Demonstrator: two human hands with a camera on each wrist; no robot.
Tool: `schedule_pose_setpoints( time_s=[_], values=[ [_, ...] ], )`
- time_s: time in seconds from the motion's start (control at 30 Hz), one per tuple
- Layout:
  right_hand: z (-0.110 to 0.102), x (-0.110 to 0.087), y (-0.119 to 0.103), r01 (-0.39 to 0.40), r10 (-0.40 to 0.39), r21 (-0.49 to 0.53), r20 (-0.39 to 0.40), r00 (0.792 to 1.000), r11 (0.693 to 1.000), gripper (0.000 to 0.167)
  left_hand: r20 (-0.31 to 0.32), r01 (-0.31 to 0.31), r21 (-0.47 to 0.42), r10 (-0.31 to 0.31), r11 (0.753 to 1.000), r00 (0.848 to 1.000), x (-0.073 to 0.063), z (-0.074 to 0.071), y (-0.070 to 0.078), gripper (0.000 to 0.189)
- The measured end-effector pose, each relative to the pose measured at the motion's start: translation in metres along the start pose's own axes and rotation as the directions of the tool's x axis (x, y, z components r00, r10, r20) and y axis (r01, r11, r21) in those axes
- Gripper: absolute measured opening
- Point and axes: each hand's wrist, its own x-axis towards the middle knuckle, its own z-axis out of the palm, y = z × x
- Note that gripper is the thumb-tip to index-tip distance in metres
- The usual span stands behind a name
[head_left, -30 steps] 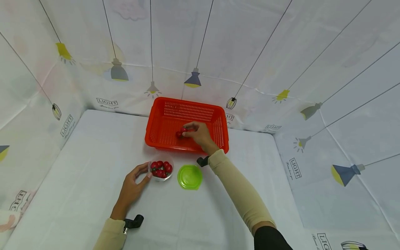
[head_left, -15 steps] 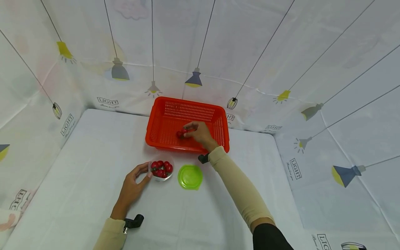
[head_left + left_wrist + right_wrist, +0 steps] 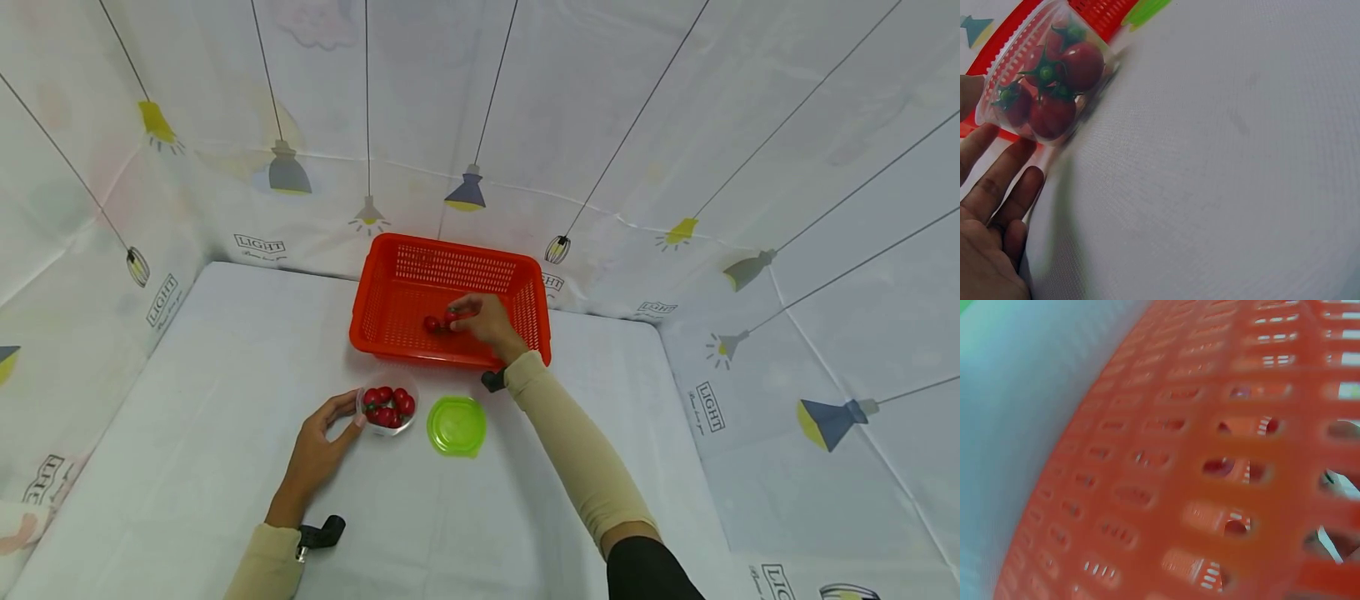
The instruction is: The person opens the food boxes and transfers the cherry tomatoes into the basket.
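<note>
In the head view, a clear plastic tub [image 3: 387, 430] with several red cherry tomatoes [image 3: 385, 416] inside stands on the white table. My left hand [image 3: 317, 446] holds its left side between thumb and fingers; the left wrist view shows the fingertips [image 3: 1020, 150] against the tub [image 3: 1094, 94]. Inside the red basket [image 3: 367, 312], my right hand [image 3: 483, 322] pinches a cherry tomato [image 3: 450, 317]. Another tomato [image 3: 431, 324] lies just left of those fingers. The basket wall [image 3: 1166, 469] hides most of the right hand in the right wrist view.
A bright green lid [image 3: 456, 426] lies flat on the table, right of the tub and in front of the basket. The basket stands at the table's back edge, close to the printed wall cloth [image 3: 420, 117].
My right hand has shifted slightly to the right with its tomato, so the other tomato in the basket shows more apart from it. My left hand and the tub have stayed put.
</note>
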Motion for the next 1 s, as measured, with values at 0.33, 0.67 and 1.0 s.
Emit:
schedule_pose_setpoints(
  time_s=[0.33, 0.67, 1.0],
  values=[
    [-0.007, 0.002, 0.01, -0.028, 0.026, -0.093, -0.026, 0.999, 0.995, 0.034, -0.005, 0.008, 0.008, -0.008, 1.0, 1.0, -0.002, 0.0, 0.003, 0.05],
    [-0.011, 0.002, 0.016, -0.078, 0.075, -0.165, -0.028, 0.997, 0.983, 0.031, 0.001, 0.021, 0.014, -0.021, 1.0, 1.0, -0.002, 0.001, 0.004, 0.051],
    [-0.014, 0.003, 0.013, -0.14, 0.14, -0.168, -0.015, 0.99, 0.976, 0.029, 0.001, 0.02, 0.023, -0.02, 1.0, 1.0, 0.0, 0.001, 0.003, 0.051]
  ],
)
